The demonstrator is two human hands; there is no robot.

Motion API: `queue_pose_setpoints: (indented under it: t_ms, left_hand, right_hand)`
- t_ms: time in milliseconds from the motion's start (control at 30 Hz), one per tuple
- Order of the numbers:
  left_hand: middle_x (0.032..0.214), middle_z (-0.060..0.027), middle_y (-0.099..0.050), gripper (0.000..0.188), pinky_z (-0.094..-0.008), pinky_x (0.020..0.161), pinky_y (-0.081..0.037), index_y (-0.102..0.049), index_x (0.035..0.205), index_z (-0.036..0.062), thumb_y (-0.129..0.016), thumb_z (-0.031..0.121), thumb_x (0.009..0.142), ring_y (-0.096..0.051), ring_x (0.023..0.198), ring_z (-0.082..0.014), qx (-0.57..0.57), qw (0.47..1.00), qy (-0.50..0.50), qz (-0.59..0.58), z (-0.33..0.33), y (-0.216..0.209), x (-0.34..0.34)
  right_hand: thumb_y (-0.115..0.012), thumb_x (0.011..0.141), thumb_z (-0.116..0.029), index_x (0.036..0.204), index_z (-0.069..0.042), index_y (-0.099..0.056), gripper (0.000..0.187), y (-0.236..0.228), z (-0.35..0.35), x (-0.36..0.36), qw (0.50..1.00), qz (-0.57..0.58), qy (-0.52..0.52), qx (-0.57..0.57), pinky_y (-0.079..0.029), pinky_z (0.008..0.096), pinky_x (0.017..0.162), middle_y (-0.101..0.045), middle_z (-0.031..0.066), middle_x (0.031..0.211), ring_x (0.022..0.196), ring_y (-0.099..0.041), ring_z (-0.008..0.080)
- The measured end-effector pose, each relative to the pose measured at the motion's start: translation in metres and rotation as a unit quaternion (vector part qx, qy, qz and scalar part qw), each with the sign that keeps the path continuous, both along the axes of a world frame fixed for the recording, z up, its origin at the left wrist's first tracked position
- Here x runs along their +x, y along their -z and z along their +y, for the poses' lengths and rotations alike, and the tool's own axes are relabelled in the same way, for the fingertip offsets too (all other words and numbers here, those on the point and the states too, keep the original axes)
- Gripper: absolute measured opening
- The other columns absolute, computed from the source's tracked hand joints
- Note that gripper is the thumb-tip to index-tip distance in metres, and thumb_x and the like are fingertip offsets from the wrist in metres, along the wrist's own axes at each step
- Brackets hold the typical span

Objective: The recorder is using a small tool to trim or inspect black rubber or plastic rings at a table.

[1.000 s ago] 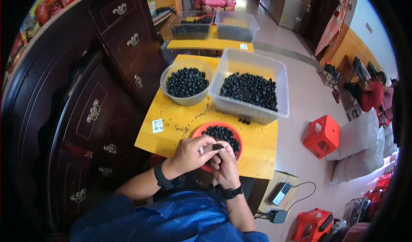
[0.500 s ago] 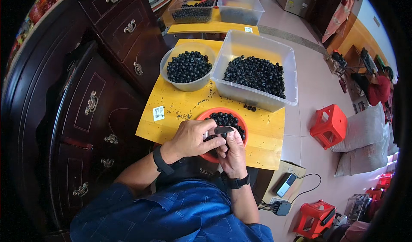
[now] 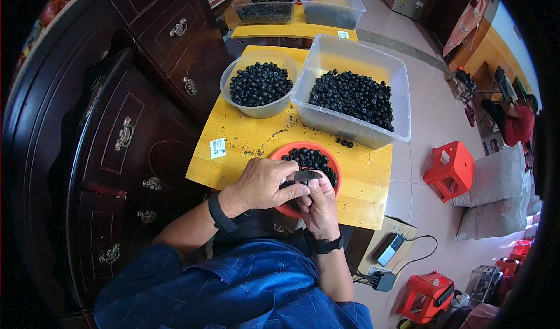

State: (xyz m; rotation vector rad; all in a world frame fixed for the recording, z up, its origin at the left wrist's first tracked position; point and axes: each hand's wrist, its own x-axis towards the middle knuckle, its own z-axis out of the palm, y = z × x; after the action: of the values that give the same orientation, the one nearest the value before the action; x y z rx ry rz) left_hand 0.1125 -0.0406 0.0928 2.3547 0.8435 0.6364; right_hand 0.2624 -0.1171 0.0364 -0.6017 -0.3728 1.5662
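My left hand (image 3: pixel 263 182) is closed around a small knife with a short dark blade (image 3: pixel 307 176), which points toward my right hand. Opposite it, my right hand (image 3: pixel 321 211) pinches a small round black piece (image 3: pixel 304 183) against the blade with thumb and fingers; most of that piece is hidden. Both hands meet over the near side of an orange-red bowl (image 3: pixel 281 150). Inside the bowl lie many small black ring-like pieces (image 3: pixel 308 157), partly covered by my hands.
Beyond the bowl, a round translucent tub (image 3: pixel 261 112) and a large clear bin (image 3: pixel 344 132) hold more black pieces. Dark crumbs and a white label (image 3: pixel 217 148) are on the yellow table (image 3: pixel 204 168). Dark drawers (image 3: pixel 125 136) stand left; a red stool (image 3: pixel 449 171) stands right.
The whole view has shifted slightly. My hands stay together over the bowl, the knife blade still against the black piece, with only slight finger movement.
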Motion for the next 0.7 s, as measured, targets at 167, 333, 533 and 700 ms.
queue_pose_setpoints:
  t_ms: [167, 333, 533, 700]
  left_hand:
    - [0.065, -0.0129, -0.060, 0.042, -0.0439, 0.053, -0.045, -0.055, 0.073, 0.0063, -0.068, 0.044, 0.086, -0.061, 0.060, -0.0346, 0.015, 1.000, 0.002, 0.016, -0.002, 0.001, -0.001]
    - [0.065, -0.0120, -0.060, 0.042, -0.0440, 0.053, -0.046, -0.054, 0.071, 0.0066, -0.068, 0.044, 0.086, -0.062, 0.060, -0.0343, 0.025, 0.999, 0.000, 0.020, -0.006, 0.003, -0.001]
    - [0.065, -0.0073, -0.061, 0.024, -0.0335, 0.054, -0.048, -0.064, 0.086, 0.0059, -0.077, 0.026, 0.082, -0.063, 0.057, -0.0237, -0.003, 0.999, -0.017, -0.045, -0.005, -0.006, -0.004]
    - [0.068, -0.0072, -0.063, 0.027, -0.0297, 0.056, -0.049, -0.068, 0.104, 0.0065, -0.077, 0.012, 0.079, -0.064, 0.059, -0.0169, -0.062, 0.996, 0.001, -0.059, -0.008, -0.011, 0.000]
  right_hand:
    - [-0.058, 0.099, -0.021, 0.106, -0.009, -0.059, 0.014, 0.010, -0.001, 0.000, 1.000, 0.003, 0.003, 0.022, -0.036, 0.0147, 0.047, -0.061, -0.0013, 0.085, 0.056, -0.043, 0.0011]
    - [-0.058, 0.099, -0.020, 0.105, -0.009, -0.058, 0.013, 0.006, -0.002, 0.000, 1.000, 0.004, 0.004, 0.014, -0.036, 0.0149, 0.047, -0.060, -0.0013, 0.084, 0.057, -0.044, 0.0009]
    - [-0.057, 0.099, -0.019, 0.106, -0.009, -0.057, 0.012, 0.001, -0.001, -0.003, 0.999, 0.051, 0.016, -0.003, -0.037, 0.0151, 0.047, -0.058, -0.0019, 0.083, 0.057, -0.045, 0.0017]
    - [-0.059, 0.099, -0.022, 0.107, -0.010, -0.055, 0.015, 0.008, 0.001, -0.005, 0.998, 0.068, 0.001, 0.007, -0.039, 0.0151, 0.047, -0.058, -0.0010, 0.084, 0.057, -0.047, 0.0022]
